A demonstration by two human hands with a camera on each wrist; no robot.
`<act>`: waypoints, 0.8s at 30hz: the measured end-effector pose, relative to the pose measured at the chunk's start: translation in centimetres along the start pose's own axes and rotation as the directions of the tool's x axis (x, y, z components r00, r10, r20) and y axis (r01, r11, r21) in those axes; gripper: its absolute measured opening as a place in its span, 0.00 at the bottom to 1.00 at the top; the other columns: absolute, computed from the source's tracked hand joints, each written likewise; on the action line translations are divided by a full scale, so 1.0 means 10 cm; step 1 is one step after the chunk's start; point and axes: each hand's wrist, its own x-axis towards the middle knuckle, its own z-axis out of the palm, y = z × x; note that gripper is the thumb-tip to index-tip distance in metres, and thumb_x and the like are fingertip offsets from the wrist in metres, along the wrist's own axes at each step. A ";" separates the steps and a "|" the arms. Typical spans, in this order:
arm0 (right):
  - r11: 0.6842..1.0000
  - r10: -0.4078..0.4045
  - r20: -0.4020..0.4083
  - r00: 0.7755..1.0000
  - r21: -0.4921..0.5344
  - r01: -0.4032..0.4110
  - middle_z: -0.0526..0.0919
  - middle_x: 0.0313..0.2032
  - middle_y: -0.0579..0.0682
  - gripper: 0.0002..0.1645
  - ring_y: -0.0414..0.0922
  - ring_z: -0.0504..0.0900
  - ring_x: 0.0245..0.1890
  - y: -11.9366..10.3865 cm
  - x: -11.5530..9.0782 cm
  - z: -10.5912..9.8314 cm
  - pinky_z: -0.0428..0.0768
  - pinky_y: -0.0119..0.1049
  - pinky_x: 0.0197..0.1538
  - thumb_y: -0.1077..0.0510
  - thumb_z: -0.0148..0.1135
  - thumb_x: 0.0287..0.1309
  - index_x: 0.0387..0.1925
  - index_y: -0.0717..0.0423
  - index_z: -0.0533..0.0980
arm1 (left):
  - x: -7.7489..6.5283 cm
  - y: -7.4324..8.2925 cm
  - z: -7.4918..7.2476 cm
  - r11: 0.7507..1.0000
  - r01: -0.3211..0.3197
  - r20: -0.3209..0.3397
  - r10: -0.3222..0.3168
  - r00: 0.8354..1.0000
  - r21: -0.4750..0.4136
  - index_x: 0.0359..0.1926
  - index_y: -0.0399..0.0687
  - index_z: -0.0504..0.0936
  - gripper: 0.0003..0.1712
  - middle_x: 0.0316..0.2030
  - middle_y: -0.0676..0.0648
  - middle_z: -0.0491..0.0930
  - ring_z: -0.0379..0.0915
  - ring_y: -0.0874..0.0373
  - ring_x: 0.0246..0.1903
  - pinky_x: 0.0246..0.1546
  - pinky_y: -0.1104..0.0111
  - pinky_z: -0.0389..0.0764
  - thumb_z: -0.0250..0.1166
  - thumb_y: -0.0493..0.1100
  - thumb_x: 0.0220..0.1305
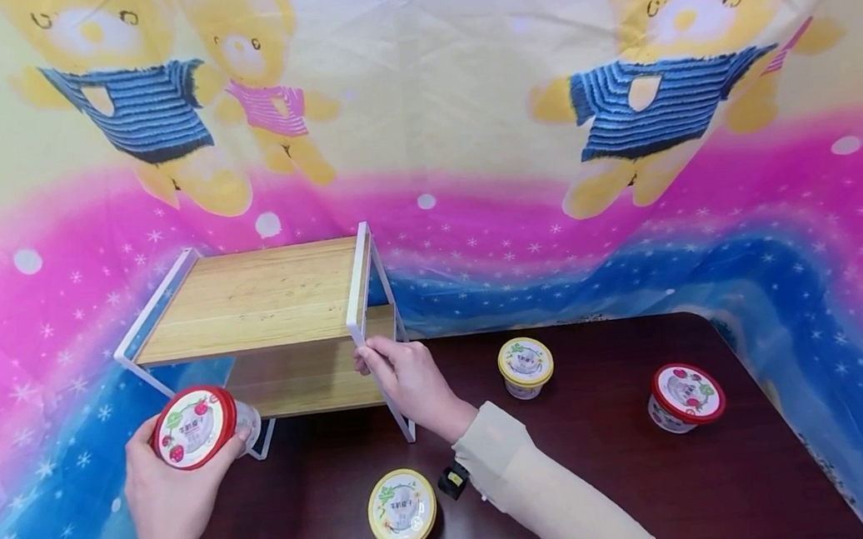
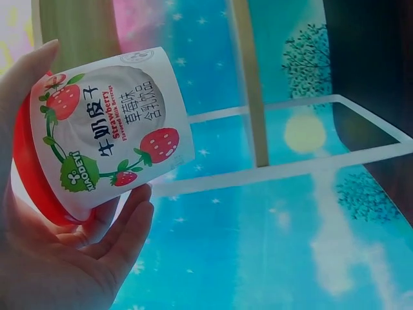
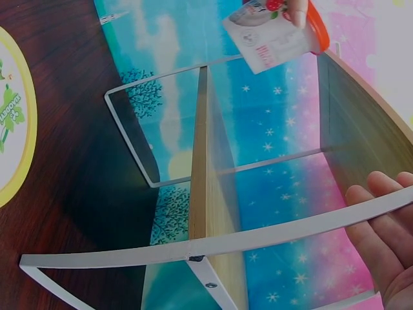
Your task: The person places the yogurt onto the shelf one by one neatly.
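Note:
My left hand [image 1: 165, 514] holds a strawberry milk drink cup [image 2: 106, 123] with a red lid, thumb and fingers round its sides. The cup is tilted, its lid facing up towards the head camera, in front of the left side of a two-tier shelf [image 1: 253, 299]. That shelf has wooden boards and a white frame. At its right front, my right hand [image 1: 417, 387] grips the upright of the white frame [image 3: 303, 229]. In the right wrist view the fingers [image 3: 371, 248] show at the bar, and the thumb is out of sight.
Yellow-lidded cups stand on the dark table [image 1: 596, 475]: one near the front [image 1: 401, 509], another [image 1: 526, 363] right of the shelf. A red-lidded cup [image 1: 686, 394] is farther right. Behind hangs a printed bear cloth [image 1: 467, 242]. A small black object [image 1: 454, 480] shows by the right cuff.

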 end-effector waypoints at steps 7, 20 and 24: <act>1.000 0.003 0.001 1.000 0.000 -0.003 0.88 0.36 0.45 0.11 0.35 0.86 0.38 0.00 -0.01 -0.01 0.81 0.28 0.46 0.56 0.55 0.77 0.43 0.55 0.83 | -0.05 0.10 -0.04 0.999 -0.035 -0.042 0.034 0.999 -0.028 0.77 0.46 0.52 0.65 0.67 0.36 0.65 0.60 0.39 0.64 0.53 0.35 0.71 0.81 0.62 0.48; 1.000 0.009 0.011 1.000 0.006 -0.009 0.88 0.36 0.46 0.12 0.35 0.87 0.38 0.01 -0.01 0.00 0.81 0.27 0.46 0.56 0.55 0.77 0.43 0.55 0.83 | -0.04 0.25 -0.15 0.999 -0.039 -0.064 0.037 0.997 -0.021 0.79 0.52 0.51 0.66 0.69 0.40 0.64 0.58 0.41 0.67 0.51 0.34 0.73 0.81 0.62 0.48; 1.000 0.008 0.012 1.000 0.006 -0.008 0.88 0.36 0.45 0.12 0.35 0.86 0.38 0.01 0.00 0.00 0.81 0.27 0.46 0.56 0.55 0.77 0.43 0.55 0.83 | -0.02 0.31 -0.18 0.999 -0.039 -0.055 0.038 0.998 -0.012 0.79 0.52 0.51 0.66 0.69 0.40 0.64 0.58 0.41 0.67 0.50 0.34 0.74 0.80 0.63 0.48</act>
